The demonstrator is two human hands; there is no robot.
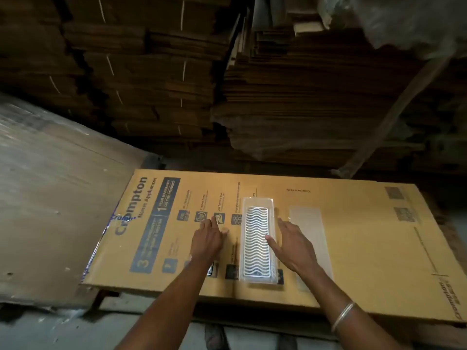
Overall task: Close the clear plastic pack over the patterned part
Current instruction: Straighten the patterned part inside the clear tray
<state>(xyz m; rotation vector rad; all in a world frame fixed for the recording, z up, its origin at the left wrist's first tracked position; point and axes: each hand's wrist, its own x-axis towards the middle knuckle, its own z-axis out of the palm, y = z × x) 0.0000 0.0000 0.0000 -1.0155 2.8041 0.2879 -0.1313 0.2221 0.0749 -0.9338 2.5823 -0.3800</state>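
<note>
One white wavy-patterned part (256,242) fills the clear plastic pack (257,202).

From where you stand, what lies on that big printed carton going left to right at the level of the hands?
Blue printed panel → left hand → clear plastic pack holding the patterned part → right hand → pale flat sheet → bare right end of the carton.

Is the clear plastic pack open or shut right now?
Open: the clear plastic pack's flat lid half lies spread beside the white wavy-patterned part.
</note>
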